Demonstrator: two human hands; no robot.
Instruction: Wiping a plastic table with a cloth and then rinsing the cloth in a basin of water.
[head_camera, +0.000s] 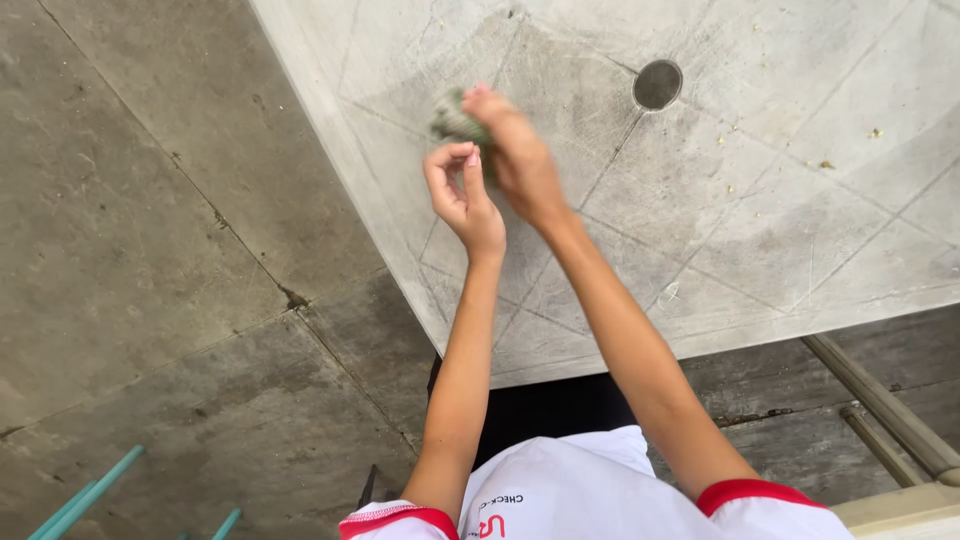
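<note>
While both arms reach out over the pale concrete counter (800, 230), the right hand (520, 160) has its fingers (478, 100) closed around a small grey-green scrubbing pad (452, 120), which shows only as a crumpled bit sticking out on the far left side of those fingers; whether the pad touches the counter beneath cannot be told. Just beside it, on the near left, the left hand (462, 195) is raised with its fingers (447, 157) curled loosely inward, holding nothing, the thumb standing close against the right hand's wrist side. The counter under the fingers is marked with thin scored lines that cross in diagonals, and it looks damp and darker in a patch right of the right hand. Well apart to the right and a little farther off lies a round dark drain hole (657, 84) in the slab. Left of the fingers, past the counter's slanting edge, lies a grey cracked concrete floor (150, 250). Near the body, two teal bars (85, 497) show at the lower left, and a dull metal pipe (880, 405) runs along at the lower right. The sleeves (745, 492) are white with red cuffs.
</note>
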